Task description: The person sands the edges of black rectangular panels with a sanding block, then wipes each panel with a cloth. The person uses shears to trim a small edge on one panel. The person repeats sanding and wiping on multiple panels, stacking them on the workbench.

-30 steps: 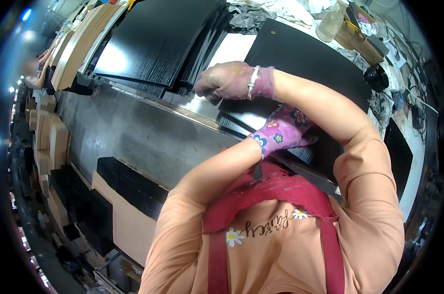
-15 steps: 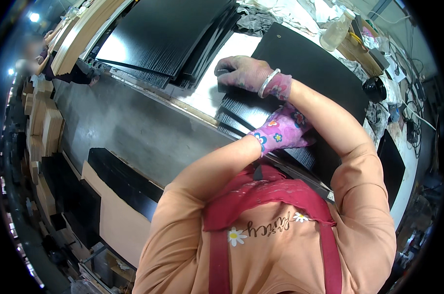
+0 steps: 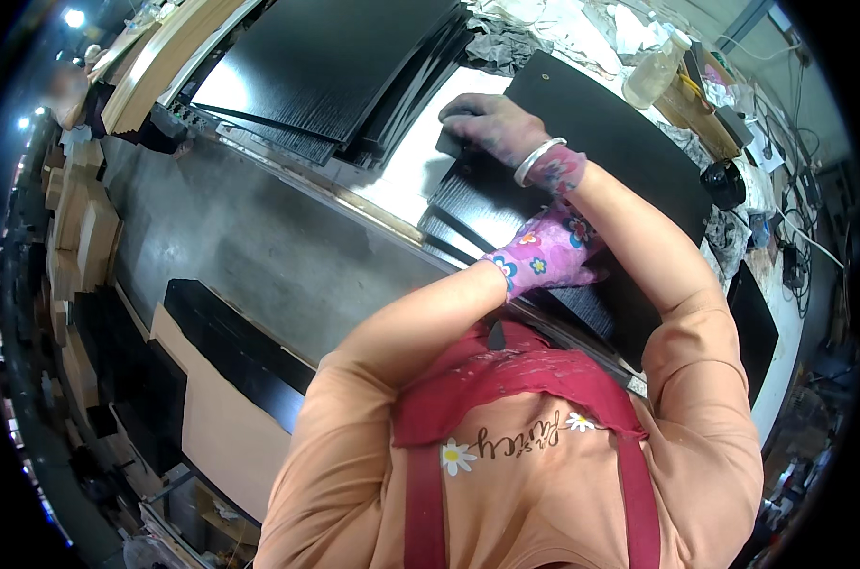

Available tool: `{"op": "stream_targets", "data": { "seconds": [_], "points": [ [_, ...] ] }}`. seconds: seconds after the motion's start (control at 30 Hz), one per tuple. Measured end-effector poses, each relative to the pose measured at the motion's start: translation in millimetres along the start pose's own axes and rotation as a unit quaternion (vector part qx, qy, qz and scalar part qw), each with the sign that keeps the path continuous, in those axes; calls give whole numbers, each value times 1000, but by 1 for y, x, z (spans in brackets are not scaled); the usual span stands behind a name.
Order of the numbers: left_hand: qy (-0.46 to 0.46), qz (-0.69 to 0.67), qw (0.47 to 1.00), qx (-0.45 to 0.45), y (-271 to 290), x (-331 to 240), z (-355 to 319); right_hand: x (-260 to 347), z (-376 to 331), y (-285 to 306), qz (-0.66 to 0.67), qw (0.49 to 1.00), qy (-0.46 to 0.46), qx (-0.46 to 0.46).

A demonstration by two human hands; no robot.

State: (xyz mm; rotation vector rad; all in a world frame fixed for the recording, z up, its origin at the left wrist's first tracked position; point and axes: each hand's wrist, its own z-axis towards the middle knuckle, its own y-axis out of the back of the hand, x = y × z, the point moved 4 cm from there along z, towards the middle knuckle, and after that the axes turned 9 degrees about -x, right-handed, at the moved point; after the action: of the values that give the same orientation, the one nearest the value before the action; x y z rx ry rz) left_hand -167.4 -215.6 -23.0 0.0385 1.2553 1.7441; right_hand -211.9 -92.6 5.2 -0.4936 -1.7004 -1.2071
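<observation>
My left hand [image 3: 548,251], in a purple flowered glove, rests on a black panel [image 3: 629,123] near its close edge. Its thumb is stretched out, while my right forearm covers the other fingers. My right hand [image 3: 501,131], in a stained purple glove with a silver bangle at the wrist, is curled over the panel's left part. A dark piece shows beneath its fingertips, too hidden to identify. Under this panel, more black panels [image 3: 468,220] with a wood-grain sheen are stacked unevenly on the white table [image 3: 406,190].
Another stack of black panels [image 3: 306,66] stands at the far left of the table. A cloudy plastic bottle [image 3: 656,74], crumpled cloths [image 3: 506,43] and a black round container [image 3: 724,185] line the far right side. Boards [image 3: 226,417] lie lower left; another person [image 3: 74,100] is beyond.
My right hand has slid a little to the right and away from me, with the dark piece under its fingers. My left hand has hardly moved.
</observation>
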Motion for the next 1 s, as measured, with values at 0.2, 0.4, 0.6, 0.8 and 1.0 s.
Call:
{"op": "stream_targets", "data": {
  "seconds": [0.2, 0.4, 0.6, 0.8, 1.0],
  "points": [
    [-2, -5, 999, 44, 4, -2, 7, -22, -27, 16, 445, 873, -141, 144],
    [-8, 17, 995, 93, -2, 2, 6, -37, -49, 33, 526, 817, -200, 126],
    [-15, -33, 994, 101, 7, 2, 12, -43, -62, 54, 540, 817, -194, 56],
    [-112, -35, 993, 14, 17, 2, 11, -21, -61, 63, 507, 851, -119, 61],
    [-95, -52, 993, 35, 17, 19, -7, 7, -43, 34, 145, 988, -38, 26]
  ]
}}
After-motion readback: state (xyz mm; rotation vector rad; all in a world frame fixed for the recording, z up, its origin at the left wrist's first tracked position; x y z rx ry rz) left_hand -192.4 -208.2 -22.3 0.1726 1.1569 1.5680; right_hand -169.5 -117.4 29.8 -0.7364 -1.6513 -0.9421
